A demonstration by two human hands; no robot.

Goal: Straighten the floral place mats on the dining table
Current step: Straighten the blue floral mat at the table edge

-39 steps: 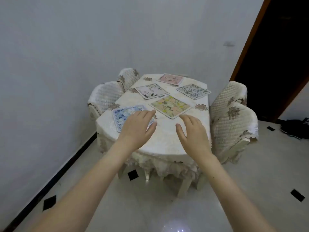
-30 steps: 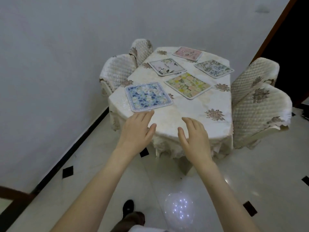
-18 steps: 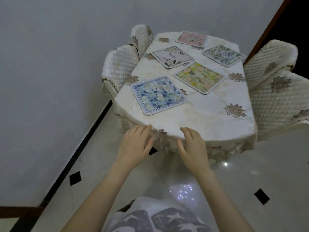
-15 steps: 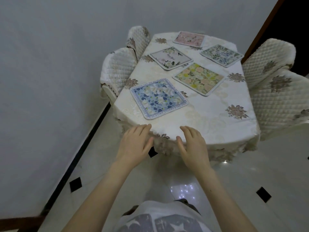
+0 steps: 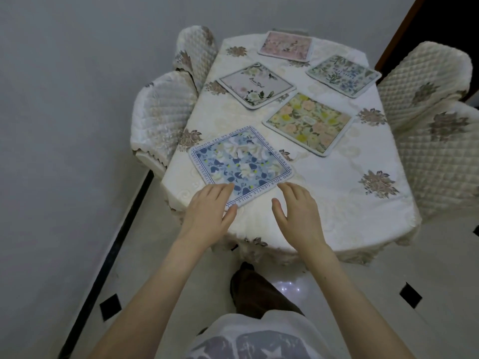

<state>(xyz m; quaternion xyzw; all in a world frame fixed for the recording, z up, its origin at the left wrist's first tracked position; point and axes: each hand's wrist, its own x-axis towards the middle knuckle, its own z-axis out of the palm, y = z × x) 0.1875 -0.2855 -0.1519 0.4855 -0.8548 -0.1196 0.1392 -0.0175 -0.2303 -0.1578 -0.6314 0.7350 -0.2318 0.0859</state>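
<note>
Cream dining table [image 5: 337, 203] carries five floral place mats [image 5: 241, 165]; both hands [image 5: 207, 216] flat, spread, gripping nothing.

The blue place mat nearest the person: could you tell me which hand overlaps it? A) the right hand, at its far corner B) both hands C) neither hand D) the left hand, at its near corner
D: the left hand covers the near corner of the blue place mat, while the right hand lies over the tablecloth beside it.

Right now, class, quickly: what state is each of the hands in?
Left hand: open, flat, fingertips over the near corner of the blue place mat; holding nothing.
Right hand: open, over the tablecloth, empty.
</note>
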